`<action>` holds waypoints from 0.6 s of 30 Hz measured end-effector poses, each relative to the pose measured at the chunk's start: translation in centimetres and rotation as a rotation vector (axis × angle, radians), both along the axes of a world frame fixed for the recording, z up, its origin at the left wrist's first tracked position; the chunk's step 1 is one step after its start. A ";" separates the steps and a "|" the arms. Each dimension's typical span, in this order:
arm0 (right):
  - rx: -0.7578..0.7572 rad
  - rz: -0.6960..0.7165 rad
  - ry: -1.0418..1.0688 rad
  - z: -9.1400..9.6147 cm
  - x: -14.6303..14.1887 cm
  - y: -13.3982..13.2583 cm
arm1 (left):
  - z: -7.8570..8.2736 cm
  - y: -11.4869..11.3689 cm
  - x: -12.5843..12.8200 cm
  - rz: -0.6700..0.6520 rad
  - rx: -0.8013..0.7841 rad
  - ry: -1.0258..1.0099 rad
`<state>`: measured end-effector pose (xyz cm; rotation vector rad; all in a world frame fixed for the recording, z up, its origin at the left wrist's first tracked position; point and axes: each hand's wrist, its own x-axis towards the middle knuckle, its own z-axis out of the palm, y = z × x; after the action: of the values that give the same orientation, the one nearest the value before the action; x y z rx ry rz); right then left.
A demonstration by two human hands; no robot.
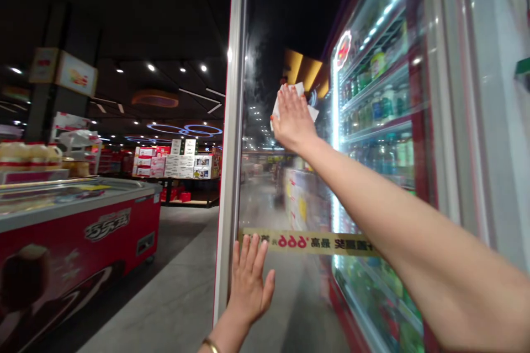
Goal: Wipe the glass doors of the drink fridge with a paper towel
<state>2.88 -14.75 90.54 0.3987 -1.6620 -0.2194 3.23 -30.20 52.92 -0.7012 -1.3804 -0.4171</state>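
My right hand (295, 121) lies on the glass door (302, 292) at upper middle, its fingers together over a white tissue (313, 114) pressed to the pane. The tissue's edges stick out past the fingertips and to the right of the hand; its middle is hidden. Lower down, my left hand (251, 276) rests against the glass by the door's pale frame (229, 121), with fingers stretched and thumb apart, holding nothing. Its fingertips overlap a gold strip with mirrored lettering (323, 242). Whitish smears show on the upper left of the pane.
At the right, a lit drinks cooler (385, 105) with shelves of bottles shows in the glass. A red chest freezer (78, 248) stands on the left, with stacked boxes (180, 162) on a stand behind it. Grey floor (178, 276) runs between freezer and door.
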 end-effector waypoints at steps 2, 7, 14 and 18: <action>0.120 0.029 0.022 -7.3 0.2 -1.5 | -0.2 0.1 -0.1 -0.028 0.040 -0.004; 0.549 0.126 0.045 -29.1 4.7 0.7 | -0.1 0.0 -0.1 -0.055 0.070 -0.018; -0.336 -0.169 0.162 -26.9 7.9 14.9 | 0.7 0.7 -0.2 0.040 -0.064 -0.050; -0.466 -0.213 0.144 -32.9 7.0 9.9 | 0.7 0.8 -0.1 0.026 -0.045 -0.090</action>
<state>9.84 -4.81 57.61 -0.1434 -1.5546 -0.0124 3.08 -29.44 53.63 -0.7077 -1.4867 -0.4022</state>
